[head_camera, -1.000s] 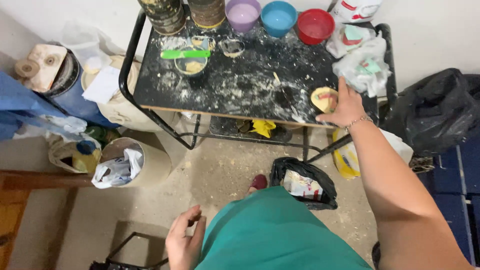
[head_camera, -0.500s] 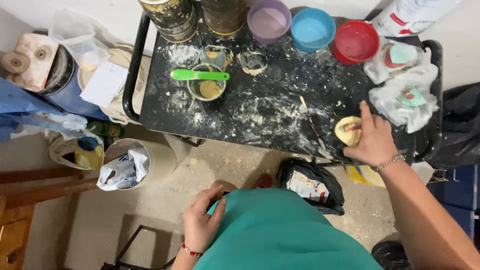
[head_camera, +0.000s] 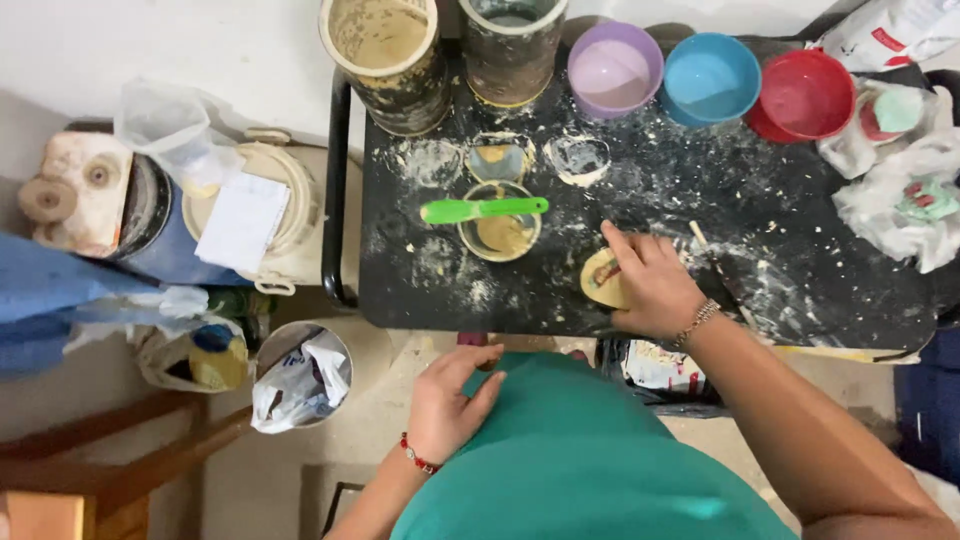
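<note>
Since half a second ago your right hand (head_camera: 650, 285) has slid the small tan disc (head_camera: 600, 280) leftward along the black table (head_camera: 760, 200), from the right end to just right of the glass jar (head_camera: 500, 225). Your left hand (head_camera: 445, 400) has risen a little and now lies flat on the green garment (head_camera: 590, 460), fingers loose, grasping nothing.

Right hand: fingers curled over the disc, pressing it to the tabletop near the front edge. Only the disc's left half shows; the hand hides the rest. A bracelet sits at that wrist.

Landmark, the glass jar: it holds tan paste, and a green spatula (head_camera: 485, 209) lies across its rim, handle pointing right. Just behind the jar, a smaller glass (head_camera: 498, 158) and a white-smeared dish (head_camera: 580, 158). Farther back, two tall crusted tubs (head_camera: 385, 55). Back and to the right of the jar, a row of three bowls: purple bowl (head_camera: 615, 68), blue bowl (head_camera: 710, 78), red bowl (head_camera: 803, 95). Far right of the jar, crumpled plastic bags (head_camera: 900, 190) with coloured lumps inside. A thin stick (head_camera: 700, 238) lies just beyond your right hand.

Tabletop is dusted with white powder all around the jar. Left of the jar, off the table, stand a white bucket (head_camera: 260, 215) and a small bin with a bag (head_camera: 300, 375).
</note>
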